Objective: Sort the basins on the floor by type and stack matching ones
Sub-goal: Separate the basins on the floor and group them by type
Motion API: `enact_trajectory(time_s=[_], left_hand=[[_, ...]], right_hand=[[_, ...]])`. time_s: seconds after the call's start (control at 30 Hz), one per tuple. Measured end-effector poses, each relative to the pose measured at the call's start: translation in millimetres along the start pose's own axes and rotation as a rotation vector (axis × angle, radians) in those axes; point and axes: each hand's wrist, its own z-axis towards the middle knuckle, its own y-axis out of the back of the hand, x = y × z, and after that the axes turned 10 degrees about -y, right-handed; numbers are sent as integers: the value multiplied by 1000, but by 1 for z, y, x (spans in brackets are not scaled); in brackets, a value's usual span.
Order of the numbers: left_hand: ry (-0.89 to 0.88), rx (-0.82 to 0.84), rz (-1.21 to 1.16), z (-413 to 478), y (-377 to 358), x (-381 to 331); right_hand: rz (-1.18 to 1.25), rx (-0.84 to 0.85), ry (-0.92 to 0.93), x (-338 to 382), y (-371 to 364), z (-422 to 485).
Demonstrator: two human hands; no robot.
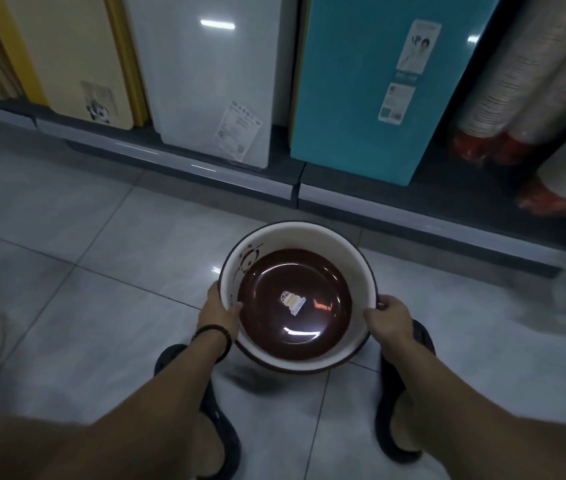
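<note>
Above your sandals (215, 410), left hand (220, 311) and right hand (390, 320) grip the cream panda basin (309, 233) at 8 and 4 o'clock; keep it level, since the brown basin (271, 289) inside could slide.

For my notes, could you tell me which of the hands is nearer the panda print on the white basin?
Left. The left hand grips the white basin at its rim close to the panda print; the right hand grips the opposite rim.

A teal board (378, 98) stands beside stacked cups (517, 81).
</note>
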Motion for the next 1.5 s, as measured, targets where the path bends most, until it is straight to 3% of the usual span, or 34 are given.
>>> enact_trajectory(time_s=[0.3,0.53,0.6,0.73,0.9,0.97,1.07,1.13,1.2,1.33,1.5], left_hand=[[218,179,28,19,-11,12],[343,214,29,22,-10,5],[362,236,99,26,-7,-3],[127,369,292,13,31,-76],[58,679,405,-32,129,-179],[-58,599,470,-64,187,-210],[-359,225,553,-122,276,-225],[-391,85,479,-163,328,-201],[-346,46,429,-201,369,-154],[-126,-2,424,-249,407,-4],[326,159,463,-299,378,179]], right_hand=[[70,55,-86,-3,-11,12],[-162,122,-74,2,-11,5],[-284,62,-79,10,-15,-3],[-430,-20,100,58,-27,-41],[-293,235,400,144,-61,-140],[-226,377,507,177,-74,-205],[-232,553,793,208,-84,-307],[-292,689,906,212,-86,-375],[-434,798,999,205,-86,-435],[-913,860,1102,166,-116,-514],[-1367,929,936,79,-197,-543]])
